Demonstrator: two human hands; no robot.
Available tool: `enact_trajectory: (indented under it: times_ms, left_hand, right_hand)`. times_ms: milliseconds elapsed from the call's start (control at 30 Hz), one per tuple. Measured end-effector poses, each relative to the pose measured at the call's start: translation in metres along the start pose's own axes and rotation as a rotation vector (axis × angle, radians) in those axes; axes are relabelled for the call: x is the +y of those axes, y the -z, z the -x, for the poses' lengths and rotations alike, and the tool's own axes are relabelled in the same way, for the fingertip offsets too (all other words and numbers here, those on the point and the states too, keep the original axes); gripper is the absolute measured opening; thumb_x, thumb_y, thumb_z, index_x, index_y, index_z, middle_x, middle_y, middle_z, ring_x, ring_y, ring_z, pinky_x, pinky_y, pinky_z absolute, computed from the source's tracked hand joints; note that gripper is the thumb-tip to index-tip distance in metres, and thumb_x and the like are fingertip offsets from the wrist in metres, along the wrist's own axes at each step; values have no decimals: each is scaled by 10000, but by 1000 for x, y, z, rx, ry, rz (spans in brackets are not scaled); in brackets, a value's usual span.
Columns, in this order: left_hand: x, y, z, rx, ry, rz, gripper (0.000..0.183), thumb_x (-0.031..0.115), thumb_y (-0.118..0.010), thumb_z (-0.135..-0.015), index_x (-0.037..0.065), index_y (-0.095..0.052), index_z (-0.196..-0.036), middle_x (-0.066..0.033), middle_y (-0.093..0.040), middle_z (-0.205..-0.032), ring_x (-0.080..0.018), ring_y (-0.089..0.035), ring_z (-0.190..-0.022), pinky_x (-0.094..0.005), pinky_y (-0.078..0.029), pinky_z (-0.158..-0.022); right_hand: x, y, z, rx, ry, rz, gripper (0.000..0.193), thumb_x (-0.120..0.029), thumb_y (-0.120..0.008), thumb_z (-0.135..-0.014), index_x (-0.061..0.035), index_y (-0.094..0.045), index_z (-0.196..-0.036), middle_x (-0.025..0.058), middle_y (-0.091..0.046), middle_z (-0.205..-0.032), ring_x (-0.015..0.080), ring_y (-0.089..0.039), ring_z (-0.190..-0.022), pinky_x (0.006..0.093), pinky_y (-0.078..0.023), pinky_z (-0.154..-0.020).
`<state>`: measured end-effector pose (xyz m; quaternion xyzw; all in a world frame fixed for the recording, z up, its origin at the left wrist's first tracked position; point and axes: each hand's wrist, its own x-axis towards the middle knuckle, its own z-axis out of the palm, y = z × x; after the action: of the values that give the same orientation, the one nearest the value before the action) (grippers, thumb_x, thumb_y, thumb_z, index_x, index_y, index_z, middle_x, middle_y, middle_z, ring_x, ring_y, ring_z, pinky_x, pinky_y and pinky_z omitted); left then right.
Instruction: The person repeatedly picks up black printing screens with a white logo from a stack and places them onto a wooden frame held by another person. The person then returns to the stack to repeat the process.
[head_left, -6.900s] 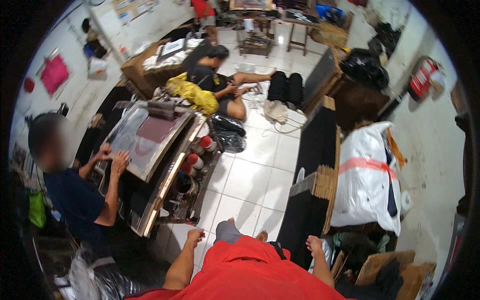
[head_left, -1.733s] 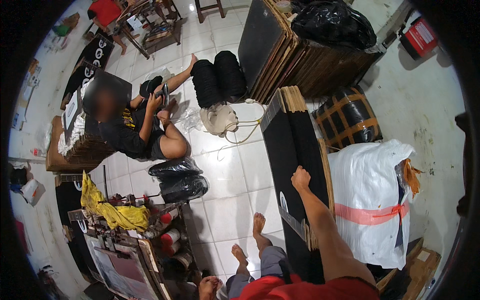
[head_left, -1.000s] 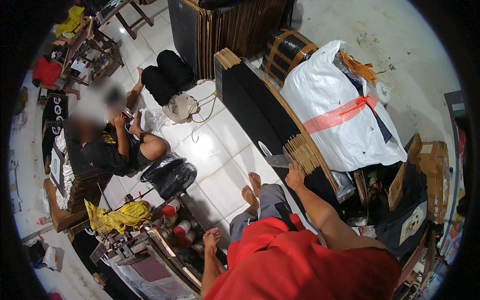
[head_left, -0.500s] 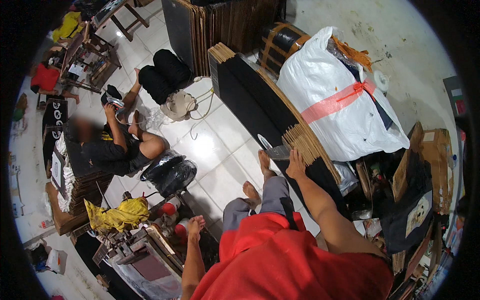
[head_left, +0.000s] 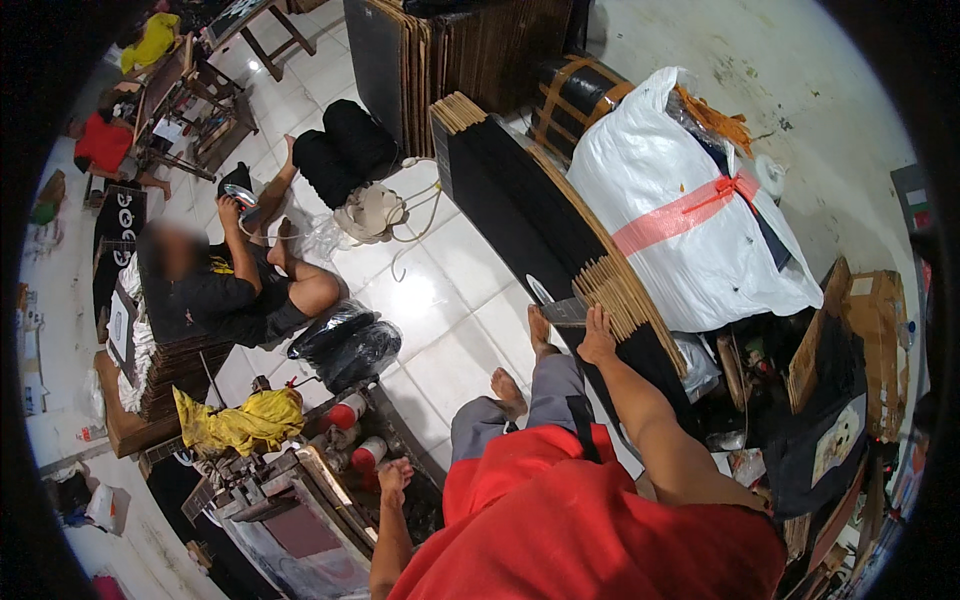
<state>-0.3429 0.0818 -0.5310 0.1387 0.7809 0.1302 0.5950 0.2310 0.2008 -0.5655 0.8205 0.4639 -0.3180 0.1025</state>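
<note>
A long stack of thin brown boards covered in black cloth [head_left: 520, 200] leans lengthwise on my right. My right hand [head_left: 597, 337] lies on it with fingers stretched out. The fingertips touch the fanned brown board ends [head_left: 615, 297], beside a dark grey end piece [head_left: 566, 312]. Whether the thumb hooks under a board cannot be made out. Low on my left, my left hand [head_left: 396, 478] hangs in the air with nothing in it, fingers loosely bent and apart. Nearest to it are a red-and-white container [head_left: 368, 453] and a worktable [head_left: 325, 505] with wooden frames.
A large white sack [head_left: 690, 200] with a pink band stands behind the stack. At left a seated person [head_left: 220, 290] holds a shiny tool [head_left: 240, 195]. Black plastic-wrapped bundles [head_left: 345, 345] lie on the tiled floor. A yellow cloth [head_left: 240, 420] covers part of the left worktable.
The whole view has shifted slightly, so things sit a little lower and farther right. My right hand stays on the stack. My left hand still hangs free beside the worktable.
</note>
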Motion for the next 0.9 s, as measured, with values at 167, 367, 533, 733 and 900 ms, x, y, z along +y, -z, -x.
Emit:
enact_trajectory:
  times_ms: [167, 367, 533, 733, 900]
  left_hand:
    - [-21, -15, 16, -23, 91, -86, 296, 312, -623, -809, 78, -614, -989, -88, -640, -933, -238, -618, -847, -401, -447, -766]
    - [26, -38, 21, -29, 30, -155, 210, 268, -630, -805, 96, -626, -925, -65, -644, -869, -208, -620, -796, -361, -461, -740]
    - [82, -58, 19, -134, -149, -3, 147, 220, -601, -837, 83, -607, -887, -32, -626, -798, -164, -608, -725, -303, -452, -647]
    - [109, -100, 24, -87, -175, 1, 102, 164, -601, -836, 68, -603, -868, -30, -618, -727, -128, -575, -608, -243, -410, -526]
    - [84, -118, 43, -72, -137, -3, 162, 209, -630, -793, 76, -609, -883, -37, -621, -719, -145, -581, -609, -291, -416, -548]
  right_hand:
    - [0, 4, -3, 32, 17, -27, 914, -116, -640, -739, -73, -70, -1453, 73, 41, -1527, 310, -21, -1401, 488, -297, -1055]
    - [2, 7, 4, 77, 5, -101, 885, -114, -629, -739, -67, -99, -1447, 121, 1, -1520, 321, -42, -1398, 485, -251, -1077]
    - [6, 8, 29, 65, 14, -175, 832, -115, -607, -757, -43, -128, -1433, 158, -17, -1512, 341, -59, -1392, 477, -238, -1080]
    - [27, -8, 71, -1, 14, -267, 841, -205, -627, -748, -22, -156, -1419, 201, -123, -1486, 375, -159, -1365, 474, -253, -1076]
    - [51, -12, 88, -73, -5, -247, 697, -311, -535, -796, 4, -287, -1366, 230, -258, -1430, 404, -315, -1289, 436, -322, -1047]
